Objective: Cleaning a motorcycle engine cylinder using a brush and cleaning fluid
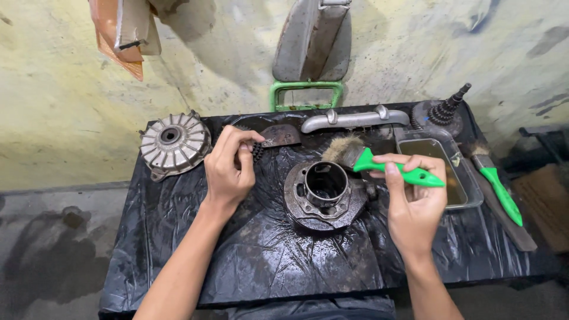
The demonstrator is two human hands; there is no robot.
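**A:** What have you got in each hand?

**B:** Your right hand is closed around the green plastic handle of a brush, fingers wrapped over the top and thumb pressed along the side. Its bristles are tan, splayed and matted, and they hang just above the far rim of the hub. Your left hand pinches a small dark toothed part between fingertips and thumb; it looks like a gear, but it's too hidden to say more.

**A:** And the hub itself?

**B:** It sits mid-table between your hands: a round flanged casting, dark and oily, with a smooth open bore standing up from a bolt-holed flange. It rests on black plastic sheet, wet, glossy and crinkled.

**A:** What crowds you at the edges?

**B:** To the left, a finned grey drum overhangs the table's corner, well apart from the hub. Along the back lie a rusty curved plate and a dull metal handle. To the right, a shallow tray of brown liquid sits just beside your right hand, with a second green brush past it and a sprocket cluster at the far corner.

**A:** Any open room?

**B:** The near half of the sheet, in front of the hub, between your forearms.
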